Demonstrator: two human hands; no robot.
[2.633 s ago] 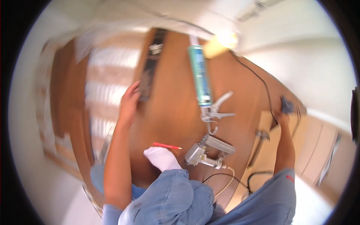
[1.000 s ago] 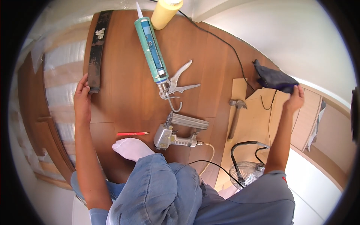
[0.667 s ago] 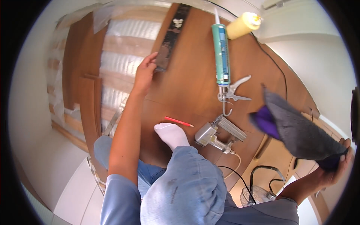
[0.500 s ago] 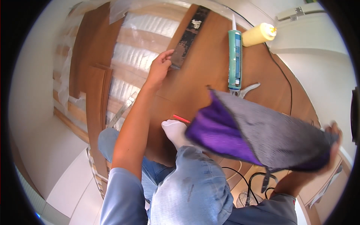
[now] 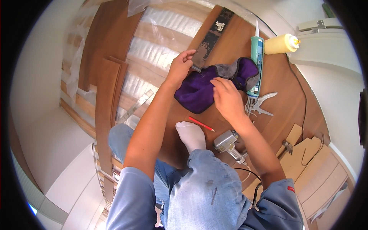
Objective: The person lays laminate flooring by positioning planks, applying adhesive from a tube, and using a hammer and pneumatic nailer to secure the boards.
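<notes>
My left hand point(image 5: 181, 68) pinches the near end of a long flat bar point(image 5: 212, 40) with a worn black coating and a pale patch, lying on wooden flooring. Beside that end rests a crumpled purple and grey cloth point(image 5: 194, 92). My right hand point(image 5: 229, 100) is over the cloth, its fingers slightly bent and not wrapped round it; the thumb is mostly hidden. A red pencil point(image 5: 201, 124) lies near my white-socked foot point(image 5: 191, 137). Right of the cloth is a caulking gun point(image 5: 264, 104) with a green cartridge point(image 5: 256, 63).
A yellow squeeze bottle point(image 5: 280, 44) lies past the caulking gun. By my right forearm sit a grey power tool point(image 5: 227, 141) and a hammer point(image 5: 287, 147). To the left are loose planks point(image 5: 106, 92), a metal ruler point(image 5: 136, 105) and exposed battens with silvery sheeting. A black cable point(image 5: 301, 82) runs along the right.
The cloth, held out at the right by my right hand, now lies on the floor beside the bar. My right hand has moved left and away from me; my left keeps the bar's end.
</notes>
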